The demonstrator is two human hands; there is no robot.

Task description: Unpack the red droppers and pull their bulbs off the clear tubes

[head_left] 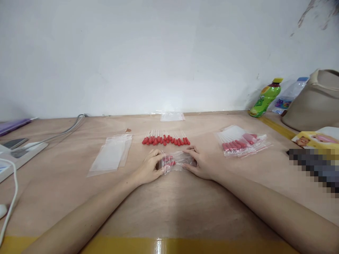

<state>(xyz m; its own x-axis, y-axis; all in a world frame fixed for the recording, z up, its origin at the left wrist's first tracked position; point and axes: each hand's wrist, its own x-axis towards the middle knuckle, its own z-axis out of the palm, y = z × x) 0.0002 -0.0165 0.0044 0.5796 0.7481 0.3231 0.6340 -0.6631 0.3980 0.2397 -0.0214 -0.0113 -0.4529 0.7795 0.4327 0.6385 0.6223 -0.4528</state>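
Between my two hands lies a clear plastic bag (178, 163) with a few red-tipped sticks (169, 163) inside, at its left end. My left hand (152, 167) grips that end, thumb and fingers closed round it. The other end is pinched by my right hand (197, 164), fingers curled over the film. Just beyond the hands, a row of loose sticks with red ends (164, 140) and pale shafts lies on the table. On the right is a pile of clear bags holding red-tipped sticks (235, 143). Flat clear bags (109, 155) are stacked on the left.
Another flat bag (172, 116) lies by the wall. At the back right stand a green drink bottle (266, 98), leaning, a water bottle (287, 97) and a beige bag (312, 102). A power strip (25, 157) with cables is at the left. Yellow tape (159, 246) runs along the front.
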